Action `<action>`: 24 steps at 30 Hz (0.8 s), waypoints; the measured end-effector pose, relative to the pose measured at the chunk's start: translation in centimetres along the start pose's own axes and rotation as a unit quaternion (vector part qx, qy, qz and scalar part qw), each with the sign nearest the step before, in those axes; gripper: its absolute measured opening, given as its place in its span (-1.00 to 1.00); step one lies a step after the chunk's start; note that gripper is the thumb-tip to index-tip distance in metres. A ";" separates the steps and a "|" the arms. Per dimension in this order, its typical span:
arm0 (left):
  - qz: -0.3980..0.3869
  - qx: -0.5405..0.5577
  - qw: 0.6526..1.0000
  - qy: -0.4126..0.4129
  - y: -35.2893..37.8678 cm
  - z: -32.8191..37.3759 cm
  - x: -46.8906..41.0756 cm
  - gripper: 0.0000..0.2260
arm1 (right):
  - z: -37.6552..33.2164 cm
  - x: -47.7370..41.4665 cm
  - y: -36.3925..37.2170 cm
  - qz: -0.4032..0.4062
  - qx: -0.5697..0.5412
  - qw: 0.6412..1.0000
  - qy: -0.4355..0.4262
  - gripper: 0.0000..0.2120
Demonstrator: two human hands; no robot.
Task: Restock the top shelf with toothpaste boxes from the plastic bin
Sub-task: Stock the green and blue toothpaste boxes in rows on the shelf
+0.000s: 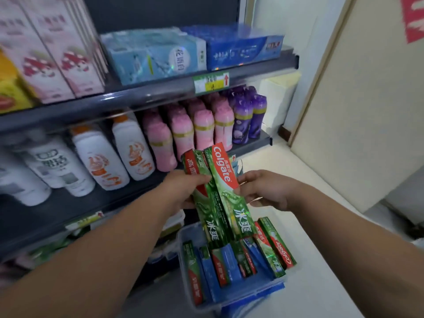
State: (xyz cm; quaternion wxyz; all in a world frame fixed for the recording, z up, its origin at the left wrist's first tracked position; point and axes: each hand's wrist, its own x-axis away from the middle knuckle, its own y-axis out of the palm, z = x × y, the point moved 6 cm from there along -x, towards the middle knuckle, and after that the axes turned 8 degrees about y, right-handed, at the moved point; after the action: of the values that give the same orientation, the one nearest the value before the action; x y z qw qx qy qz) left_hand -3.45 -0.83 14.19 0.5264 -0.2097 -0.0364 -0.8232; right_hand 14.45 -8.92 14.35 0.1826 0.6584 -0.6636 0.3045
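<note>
left hand (183, 189) curls round one green colgate box (207, 214); right hand (263, 191) pinches the edge of a second colgate box (226, 180) beside it. below both grips, the plastic bin (183, 235) holds more toothpaste boxes (275, 244).

Two bare forearms (103, 249), ringless hands (183, 190)

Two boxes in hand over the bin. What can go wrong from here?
1. The left hand and right hand hold two green Colgate boxes side by side; one may slide loose on the lift and drop toward the plastic bin.
2. The top shelf looks packed with light-blue boxes and blue boxes; little open room shows, so insertion may jam.
3. Lifting past the pink bottles could knock one.
</note>
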 end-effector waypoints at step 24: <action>0.147 0.029 0.964 0.220 -31.4 11.1 22.9 -0.81 | -25.3 13.9 26.2 -0.016 0.182 0.953 -0.240 -0.84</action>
State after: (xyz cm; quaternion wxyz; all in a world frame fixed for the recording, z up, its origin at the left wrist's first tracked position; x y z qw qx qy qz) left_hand -35.97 -3.32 38.15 0.6424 -0.0106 0.0876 -0.7613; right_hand -16.34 -4.64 37.91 -0.1003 0.7447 -0.6106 0.2501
